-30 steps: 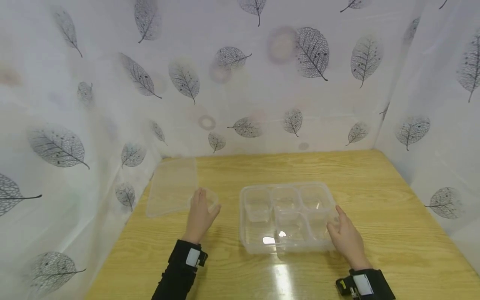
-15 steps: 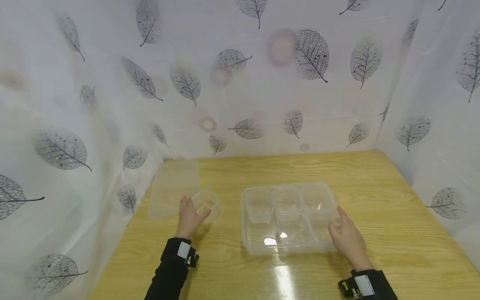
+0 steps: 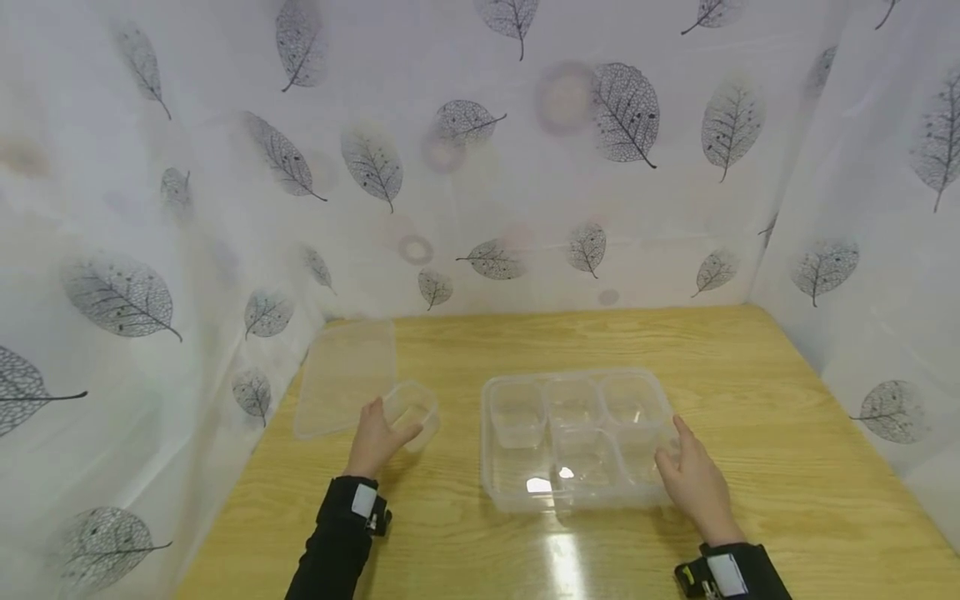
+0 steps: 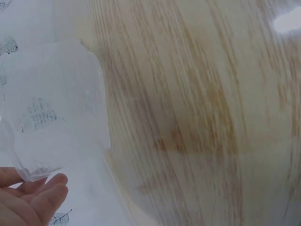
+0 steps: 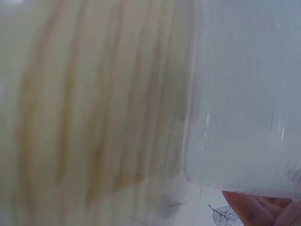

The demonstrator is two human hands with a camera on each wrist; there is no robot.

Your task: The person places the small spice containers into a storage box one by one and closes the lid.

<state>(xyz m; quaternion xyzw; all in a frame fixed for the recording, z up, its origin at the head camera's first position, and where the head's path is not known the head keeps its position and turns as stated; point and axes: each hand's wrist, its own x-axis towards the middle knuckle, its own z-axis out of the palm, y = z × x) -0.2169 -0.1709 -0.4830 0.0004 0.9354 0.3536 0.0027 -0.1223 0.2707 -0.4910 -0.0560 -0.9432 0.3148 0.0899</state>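
My left hand [image 3: 377, 440] pinches a small clear plastic box [image 3: 420, 407] by its near-left side, left of the middle of the table. In the left wrist view, the thumb and fingertips [image 4: 55, 190] meet at one edge of that see-through box [image 4: 61, 108]. A large clear plastic container [image 3: 486, 471] stands in front of me, with several small clear boxes [image 3: 517, 404] set in rows inside; its front-left section has no box. My right hand [image 3: 696, 483] grips the container's right side, thumb near the rim. The right wrist view shows the container wall [image 5: 240, 103] above the fingers [image 5: 261, 209].
A flat, translucent lid [image 3: 345, 375] lies at the back left of the wooden table [image 3: 570, 333], just behind the left hand. Pale curtains [image 3: 510, 192] with a leaf print close off the back and both sides. Light glares off the table's front.
My left hand has drawn left and towards me with the small box, which shows more fully now. In the last half second it has barely shifted. The right hand stays on the container.
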